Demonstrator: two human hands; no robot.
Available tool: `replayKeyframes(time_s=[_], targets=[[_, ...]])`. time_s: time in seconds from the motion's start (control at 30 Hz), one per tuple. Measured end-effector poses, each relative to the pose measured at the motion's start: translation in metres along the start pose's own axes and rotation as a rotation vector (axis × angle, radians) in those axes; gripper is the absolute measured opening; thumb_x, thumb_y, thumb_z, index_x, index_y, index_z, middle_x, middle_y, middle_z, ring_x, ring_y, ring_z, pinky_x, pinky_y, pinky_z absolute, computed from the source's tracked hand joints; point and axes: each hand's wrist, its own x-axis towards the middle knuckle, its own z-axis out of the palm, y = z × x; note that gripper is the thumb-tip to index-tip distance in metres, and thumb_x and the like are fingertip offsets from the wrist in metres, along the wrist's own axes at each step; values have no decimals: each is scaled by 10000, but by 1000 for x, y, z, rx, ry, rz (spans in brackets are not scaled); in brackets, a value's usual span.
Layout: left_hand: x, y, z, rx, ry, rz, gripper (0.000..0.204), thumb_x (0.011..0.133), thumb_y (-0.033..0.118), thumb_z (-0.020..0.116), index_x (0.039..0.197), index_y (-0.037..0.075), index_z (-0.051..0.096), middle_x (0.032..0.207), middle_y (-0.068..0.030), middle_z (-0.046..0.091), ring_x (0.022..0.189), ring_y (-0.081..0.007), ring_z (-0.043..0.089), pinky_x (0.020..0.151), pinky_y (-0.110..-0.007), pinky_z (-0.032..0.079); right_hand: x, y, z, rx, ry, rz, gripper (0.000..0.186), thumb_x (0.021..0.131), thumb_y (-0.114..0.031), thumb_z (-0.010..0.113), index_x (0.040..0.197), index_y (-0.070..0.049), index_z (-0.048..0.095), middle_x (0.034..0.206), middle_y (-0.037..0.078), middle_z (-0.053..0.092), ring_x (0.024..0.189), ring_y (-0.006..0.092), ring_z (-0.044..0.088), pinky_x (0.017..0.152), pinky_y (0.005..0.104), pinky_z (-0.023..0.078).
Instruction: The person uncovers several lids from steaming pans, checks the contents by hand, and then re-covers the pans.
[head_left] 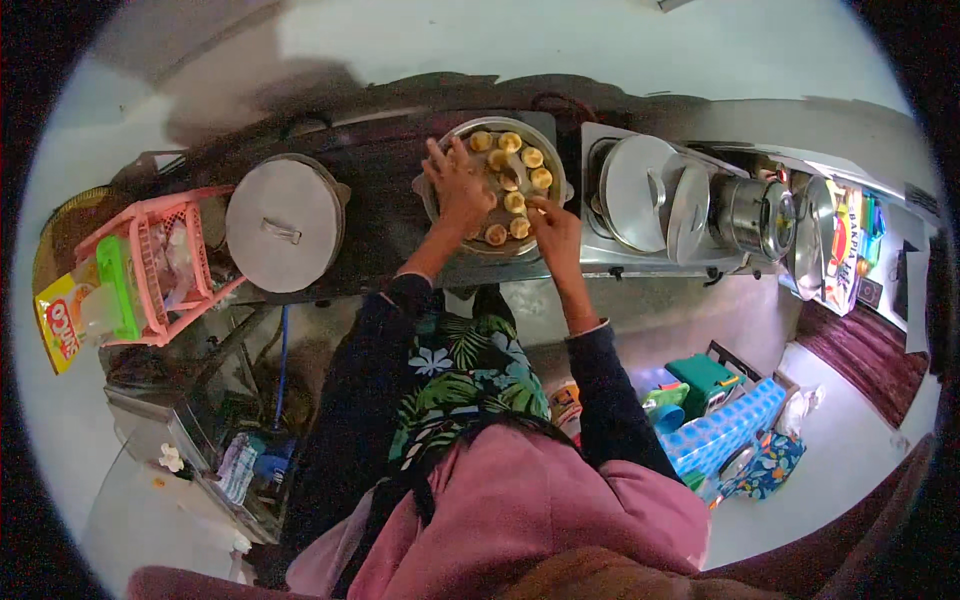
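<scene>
A round metal pan (558,193) on the dark stove holds several small round pale-yellow and browned pieces (540,178). My left hand (456,195) is over the pan's left side, its fingers spread and slightly bent. My right hand (554,232) is at the pan's lower right, fingers pinched beside the pieces; what they hold, if anything, is too small to make out. A narrow metal utensil (509,170) appears among the pieces near the middle, partly unclear.
A large lidded pot (270,220) is left of the pan, beside a pink plastic rack (170,315) with bags and a green container. Metal lids (630,195) and pots (745,220) line the right. Colourful bins and bundles (705,385) sit below at the right.
</scene>
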Motion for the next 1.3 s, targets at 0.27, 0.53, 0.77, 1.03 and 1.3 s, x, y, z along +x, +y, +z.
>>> replayKeyframes(time_s=[0.27, 0.53, 0.77, 1.03, 1.3], targets=[[-27, 16, 2, 156, 78, -91, 369, 701, 205, 648, 1006, -3, 652, 1406, -288, 196, 1283, -570, -32, 976, -705, 56, 3, 25, 19, -329, 46, -152, 209, 799, -122, 618, 948, 24, 640, 658, 141, 623, 560, 177, 603, 530, 302, 469], [-32, 27, -3, 38, -36, -177, 322, 676, 164, 643, 924, -41, 666, 1393, -301, 211, 1288, -564, -37, 974, -702, 48, -23, 22, -11, -24, 130, -52, 211, 840, -104, 584, 982, 47, 625, 628, 72, 604, 549, 104, 558, 501, 249, 440], [-13, 52, 37, -92, 156, -95, 421, 704, 133, 628, 1089, -30, 578, 1411, -317, 151, 1320, -509, -36, 987, -673, 38, 7, 46, -17, -274, 136, -118, 186, 807, -134, 604, 945, -15, 636, 734, 182, 630, 603, 283, 615, 549, 341, 468], [-31, 55, 9, -78, -7, -99, 412, 716, 142, 642, 1087, -10, 550, 1430, -290, 109, 1310, -519, -62, 963, -704, 27, -35, 28, -32, 63, 93, 26, 216, 848, -66, 563, 1026, 38, 627, 684, 69, 620, 582, 101, 543, 552, 242, 441], [-62, 46, 4, 186, 23, -272, 435, 627, 190, 726, 1018, 39, 611, 1419, -283, 139, 1283, -565, -72, 950, -731, 19, -37, 38, -3, -215, 51, -84, 231, 809, -120, 613, 1012, -11, 634, 706, 136, 628, 609, 191, 604, 569, 297, 472]])
